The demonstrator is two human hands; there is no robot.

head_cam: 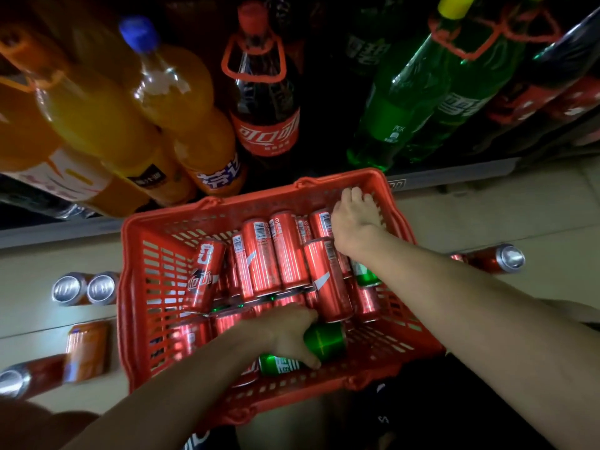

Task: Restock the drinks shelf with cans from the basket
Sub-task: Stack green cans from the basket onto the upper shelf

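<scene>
A red plastic basket (139, 287) sits on the floor in front of the drinks shelf, filled with several red cola cans (263, 258) and a few green cans. My left hand (289, 332) reaches into the near part of the basket and grips a green can (326, 341) lying on its side. My right hand (352, 222) is at the far right corner of the basket, fingers over the top end of a red can (319, 222); whether it grips that can is hidden.
The low shelf (454, 172) behind the basket holds large orange soda bottles (107, 125), a cola bottle (263, 102) and green bottles (409, 102). Loose cans lie on the floor left (84, 289) and right (496, 258) of the basket.
</scene>
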